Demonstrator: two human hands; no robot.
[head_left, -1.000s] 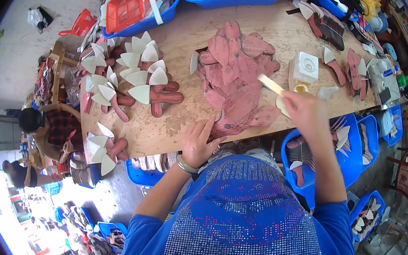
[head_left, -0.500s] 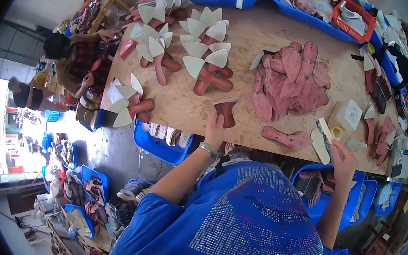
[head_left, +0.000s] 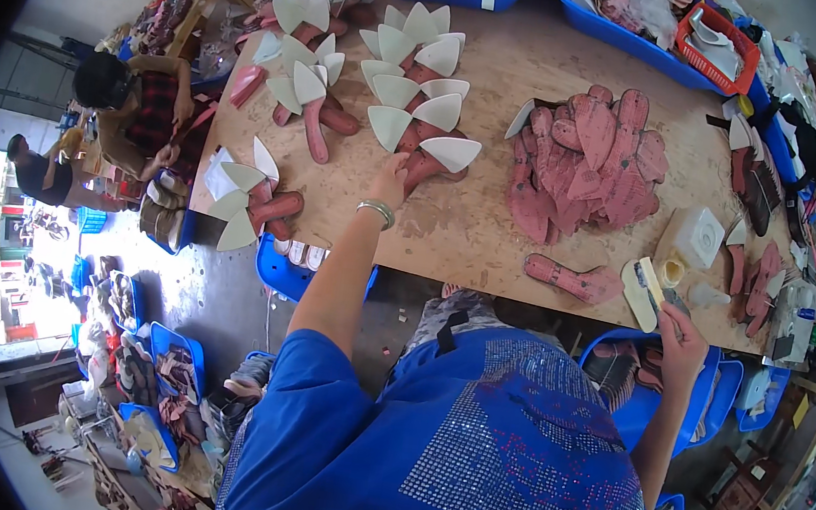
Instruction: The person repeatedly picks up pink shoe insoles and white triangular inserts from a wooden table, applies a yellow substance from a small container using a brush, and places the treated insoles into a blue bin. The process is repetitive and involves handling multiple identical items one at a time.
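While right fingers (head_left: 671, 310) grip brush (head_left: 651, 280), left fingers (head_left: 393, 166), spread, touch pink insole (head_left: 425, 164).

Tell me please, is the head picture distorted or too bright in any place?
In the head view, the fisheye lens bends the wooden table edge and blackens the corners; the doorway at far left is overexposed to white; light on the table is soft and even, so the left hand and the pink insole pile look sharp.

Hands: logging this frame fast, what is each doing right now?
Left hand: reaching out, fingers on a pink insole with white tip.
Right hand: closed on a brush.
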